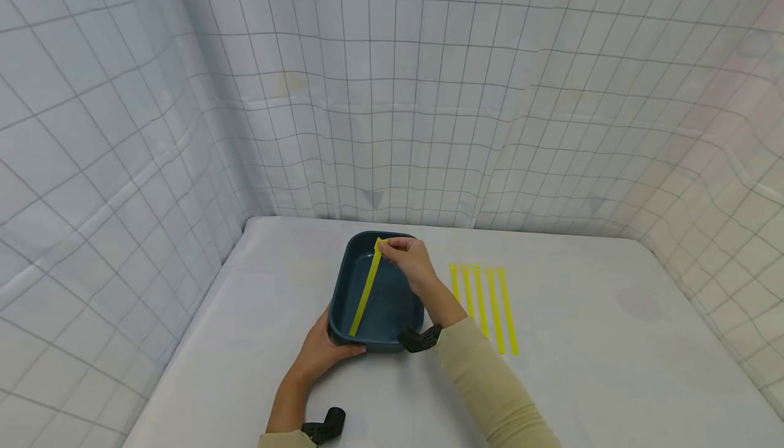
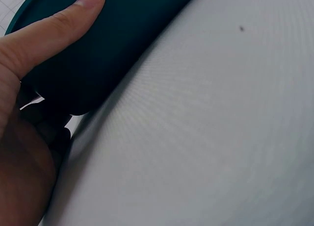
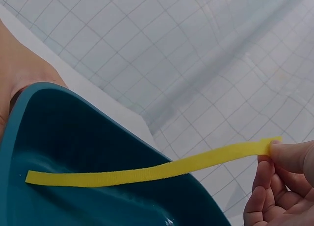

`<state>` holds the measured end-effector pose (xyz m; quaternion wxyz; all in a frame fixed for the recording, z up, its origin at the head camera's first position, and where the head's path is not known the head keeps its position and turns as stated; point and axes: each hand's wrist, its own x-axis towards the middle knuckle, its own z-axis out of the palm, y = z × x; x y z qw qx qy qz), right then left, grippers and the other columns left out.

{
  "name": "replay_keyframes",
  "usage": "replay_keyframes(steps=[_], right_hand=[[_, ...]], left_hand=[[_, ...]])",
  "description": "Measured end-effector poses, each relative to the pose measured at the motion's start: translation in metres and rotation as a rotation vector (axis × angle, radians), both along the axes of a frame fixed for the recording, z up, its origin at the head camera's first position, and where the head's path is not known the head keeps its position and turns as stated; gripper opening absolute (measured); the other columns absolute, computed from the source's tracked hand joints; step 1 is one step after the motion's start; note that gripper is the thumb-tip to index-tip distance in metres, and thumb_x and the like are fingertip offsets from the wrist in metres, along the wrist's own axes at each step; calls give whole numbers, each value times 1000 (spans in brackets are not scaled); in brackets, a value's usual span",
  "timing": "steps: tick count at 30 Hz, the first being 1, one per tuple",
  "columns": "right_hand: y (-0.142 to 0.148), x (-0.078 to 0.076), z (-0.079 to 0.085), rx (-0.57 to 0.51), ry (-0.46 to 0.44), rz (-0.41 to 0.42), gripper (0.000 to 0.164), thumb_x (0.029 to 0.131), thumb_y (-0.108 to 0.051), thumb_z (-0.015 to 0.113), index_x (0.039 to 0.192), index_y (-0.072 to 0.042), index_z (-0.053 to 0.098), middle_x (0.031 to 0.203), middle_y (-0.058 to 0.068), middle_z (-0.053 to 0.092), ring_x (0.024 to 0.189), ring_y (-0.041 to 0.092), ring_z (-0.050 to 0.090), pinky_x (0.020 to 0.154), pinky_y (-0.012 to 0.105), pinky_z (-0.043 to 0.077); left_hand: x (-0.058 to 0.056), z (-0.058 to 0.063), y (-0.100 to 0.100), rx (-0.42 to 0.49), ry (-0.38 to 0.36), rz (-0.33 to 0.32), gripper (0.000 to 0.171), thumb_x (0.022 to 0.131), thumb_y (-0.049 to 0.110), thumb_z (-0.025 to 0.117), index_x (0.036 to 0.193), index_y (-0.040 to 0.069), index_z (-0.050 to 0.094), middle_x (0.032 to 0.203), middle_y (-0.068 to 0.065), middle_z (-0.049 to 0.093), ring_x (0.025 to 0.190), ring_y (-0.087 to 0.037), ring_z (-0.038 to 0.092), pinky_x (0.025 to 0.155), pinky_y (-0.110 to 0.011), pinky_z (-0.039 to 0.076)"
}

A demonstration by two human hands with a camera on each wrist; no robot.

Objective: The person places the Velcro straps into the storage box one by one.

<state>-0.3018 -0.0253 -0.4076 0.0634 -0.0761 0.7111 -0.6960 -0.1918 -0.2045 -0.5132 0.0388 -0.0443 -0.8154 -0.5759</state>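
A dark teal plastic bin stands on the white table, tilted in outline toward the right. My left hand grips its near left corner, the thumb lying along the outer wall and the other fingers partly hidden beneath. Over the bin, my right hand pinches one end of a yellow hook-and-loop cable tie between thumb and fingers. The strap slopes down, its free end inside the bin near the close left corner. Several more yellow cable ties lie side by side right of the bin, partly covered by my right forearm.
The white-covered table reaches out on both sides of the bin. Grid-patterned white curtains hang behind it and along the left and right. Each wrist wears a black camera mount.
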Motion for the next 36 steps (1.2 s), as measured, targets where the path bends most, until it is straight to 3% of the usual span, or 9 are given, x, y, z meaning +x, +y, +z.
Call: replay_keyframes(steps=[8,18,36], right_hand=[[-6,-5,-9,11,2,-29,24,86,-13,65,99,8,66,78,2,62,73,16,57,82,41,50],[-14,-10,-15,22,-22,-36,24,87,-10,64,101,10,65,83,5,64,71,12,57,80,36,51],[-23,-18,-35,108,-98,-68,21,87,-10,63,100,8,65,88,11,65,76,16,59,83,39,50]], left_hand=[[-1,-5,-2,10,10,-1,111,57,29,89,146,19,24,144,-7,34,130,-26,30,104,-53,21],[-1,-4,-3,-19,0,9,112,56,32,89,146,17,24,143,-7,35,130,-25,30,105,-52,21],[-1,-4,-2,10,-22,4,109,57,31,88,146,22,25,143,-5,35,129,-24,31,106,-52,20]])
